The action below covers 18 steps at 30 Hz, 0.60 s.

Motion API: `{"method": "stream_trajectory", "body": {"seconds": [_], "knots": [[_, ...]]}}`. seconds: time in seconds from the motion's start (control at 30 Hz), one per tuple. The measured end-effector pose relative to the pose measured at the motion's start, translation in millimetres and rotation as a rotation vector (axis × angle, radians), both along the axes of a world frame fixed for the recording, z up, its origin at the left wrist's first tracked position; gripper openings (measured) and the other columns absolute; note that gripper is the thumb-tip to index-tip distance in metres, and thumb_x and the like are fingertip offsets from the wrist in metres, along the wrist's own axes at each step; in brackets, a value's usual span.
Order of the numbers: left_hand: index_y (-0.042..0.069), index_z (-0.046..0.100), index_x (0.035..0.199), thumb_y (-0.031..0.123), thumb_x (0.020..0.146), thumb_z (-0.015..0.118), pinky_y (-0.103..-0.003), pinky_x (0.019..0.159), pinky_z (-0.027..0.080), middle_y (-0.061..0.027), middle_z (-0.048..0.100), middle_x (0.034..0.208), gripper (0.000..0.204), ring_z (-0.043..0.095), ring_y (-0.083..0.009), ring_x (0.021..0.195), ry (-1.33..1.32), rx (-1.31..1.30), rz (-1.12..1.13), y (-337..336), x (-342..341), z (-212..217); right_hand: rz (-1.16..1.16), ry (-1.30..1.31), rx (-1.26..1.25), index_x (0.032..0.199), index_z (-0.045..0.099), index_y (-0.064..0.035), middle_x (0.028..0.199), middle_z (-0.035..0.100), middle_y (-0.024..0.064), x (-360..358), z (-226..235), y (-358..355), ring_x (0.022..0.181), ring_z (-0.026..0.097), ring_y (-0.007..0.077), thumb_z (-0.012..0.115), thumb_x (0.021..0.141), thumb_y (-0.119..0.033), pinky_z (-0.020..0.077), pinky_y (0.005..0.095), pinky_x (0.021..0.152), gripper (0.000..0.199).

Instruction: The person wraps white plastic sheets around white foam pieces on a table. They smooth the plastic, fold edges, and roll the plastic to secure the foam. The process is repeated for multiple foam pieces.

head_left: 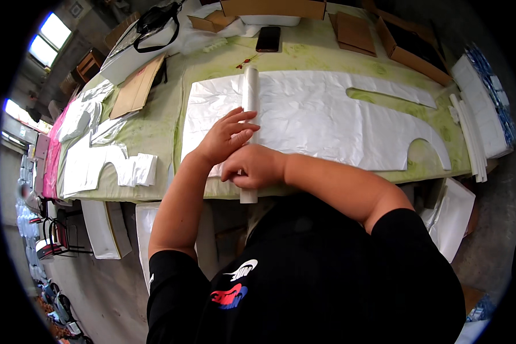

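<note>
A thin white plastic sheet point(309, 120), shaped like a disposable apron with curved cut-outs at its right end, lies flat on the table before me. Across its left part stands a pale tube-like roll point(250, 89), running from far to near and poking past the table's front edge. My left hand point(228, 137) rests over the roll with its fingers stretched out to the right. Just nearer to me, my right hand point(257, 166) is closed, its fingers curled down by the left hand's wrist. What its fingers hold, if anything, is hidden.
The table has a green patterned cover point(304, 49). A black phone point(268, 39) lies at the back, near cardboard boxes point(413, 49). Folded white plastic pieces point(92, 163) lie at the left. White rolled strips point(468, 137) and a stack of packages point(484, 100) stand at the right edge.
</note>
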<state>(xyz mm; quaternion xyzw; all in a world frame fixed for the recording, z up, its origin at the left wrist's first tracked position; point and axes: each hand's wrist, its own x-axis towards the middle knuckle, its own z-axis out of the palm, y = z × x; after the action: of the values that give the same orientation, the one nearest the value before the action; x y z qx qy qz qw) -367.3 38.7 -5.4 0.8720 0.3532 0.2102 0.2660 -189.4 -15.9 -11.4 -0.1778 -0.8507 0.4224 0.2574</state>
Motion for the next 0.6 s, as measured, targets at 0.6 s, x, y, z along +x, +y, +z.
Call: {"method": "stream_trajectory", "body": {"seconds": [0.6], "knots": [[0.007,0.029,0.160,0.035,0.096,0.061,-0.055,0.125,0.019,-0.0261,0.020,0.167,0.077,0.018,-0.0397,0.156,0.466,0.137,0.710,-28.7,-44.2,6.5,-0.151,0.289,0.138,0.097,0.074,-0.0104,0.081,0.069,0.0076,68.4,-23.9,-76.2,0.076,0.066,0.0300,0.072,0.076,-0.001,0.0532,0.0412,0.069,0.023]]}}
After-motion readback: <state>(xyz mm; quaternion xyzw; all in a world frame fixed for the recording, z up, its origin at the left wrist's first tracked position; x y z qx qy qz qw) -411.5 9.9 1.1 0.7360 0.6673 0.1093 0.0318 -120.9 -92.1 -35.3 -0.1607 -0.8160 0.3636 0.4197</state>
